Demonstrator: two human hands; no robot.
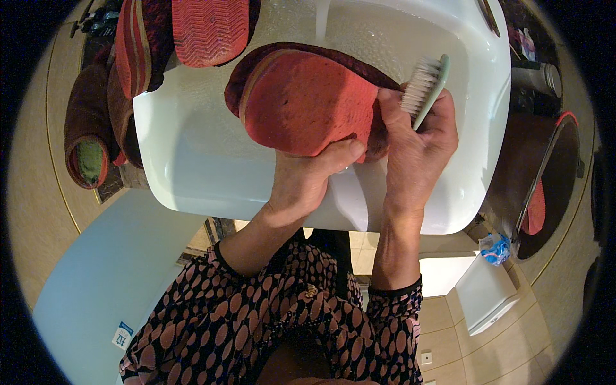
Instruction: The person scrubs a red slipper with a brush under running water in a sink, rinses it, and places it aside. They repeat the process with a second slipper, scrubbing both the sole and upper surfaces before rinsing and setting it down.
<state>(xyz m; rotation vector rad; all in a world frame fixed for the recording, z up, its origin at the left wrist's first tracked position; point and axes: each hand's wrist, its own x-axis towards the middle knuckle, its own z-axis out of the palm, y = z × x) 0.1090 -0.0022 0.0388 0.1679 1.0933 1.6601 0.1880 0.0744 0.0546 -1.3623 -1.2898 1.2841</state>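
My left hand (305,175) grips a dark slipper with a red sole (308,103), its thumb pressed across the narrow part of the sole. The slipper is tilted sole-up above a white washbasin (202,183), and dirt marks show on the sole. Held in my right hand (418,144) is a pale green scrubbing brush (435,89), its white bristles facing left. My right thumb and fingertips also touch the near-right end of the slipper. Behind the slipper, a stream of water (322,19) runs into the basin.
More red-soled footwear (211,31) rests over the basin's far left rim. A brown slipper with green inside (89,161) stands at left. To the right are a jar (541,79), a dark round-edged mirror-like object (553,192) and a blue plastic packet (494,249). A pale blue panel (106,269) lies lower left.
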